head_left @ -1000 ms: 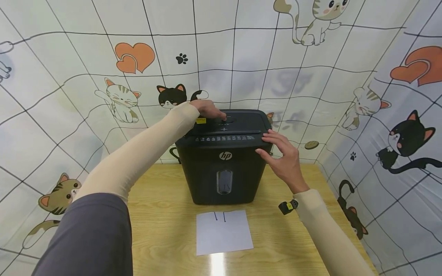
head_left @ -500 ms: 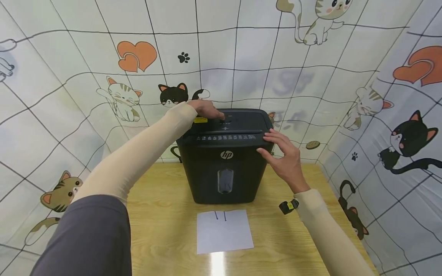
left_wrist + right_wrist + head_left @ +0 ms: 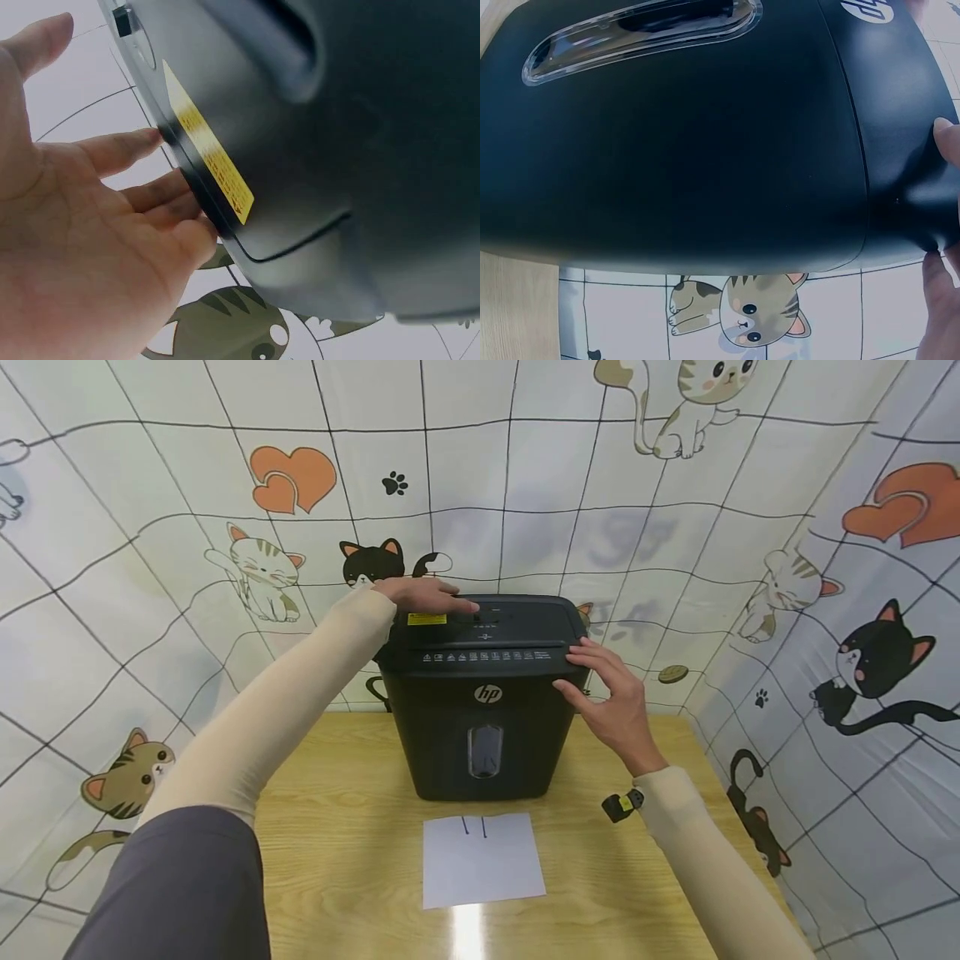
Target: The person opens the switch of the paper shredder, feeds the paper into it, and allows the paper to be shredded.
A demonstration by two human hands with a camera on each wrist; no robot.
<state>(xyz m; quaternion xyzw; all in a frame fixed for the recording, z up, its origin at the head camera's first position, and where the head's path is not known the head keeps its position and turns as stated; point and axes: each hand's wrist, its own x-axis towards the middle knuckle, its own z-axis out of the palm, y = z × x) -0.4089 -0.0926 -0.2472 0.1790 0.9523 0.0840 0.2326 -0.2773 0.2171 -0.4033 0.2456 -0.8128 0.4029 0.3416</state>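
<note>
A black HP paper shredder (image 3: 450, 739) stands upright on the wooden table. My left hand (image 3: 423, 597) reaches over the left back of its lid, fingers mostly straight. In the left wrist view my left hand (image 3: 105, 225) has its fingertips right at the lid's edge, beside a yellow label (image 3: 210, 161). At the shredder's right front corner rests my right hand (image 3: 615, 706), thumb against the front and fingers extended along the side edge. Only the thumb (image 3: 946, 139) and some fingers show at the right wrist view's border.
A white sheet of paper (image 3: 483, 868) with two short dark lines lies on the table (image 3: 330, 860) before the shredder. Behind and to the sides hangs a white grid-patterned sheet (image 3: 540, 468) printed with cats and hearts.
My left hand has shifted left across the lid, off the middle of the top panel, and its fingers have straightened. The right hand stays at the corner.
</note>
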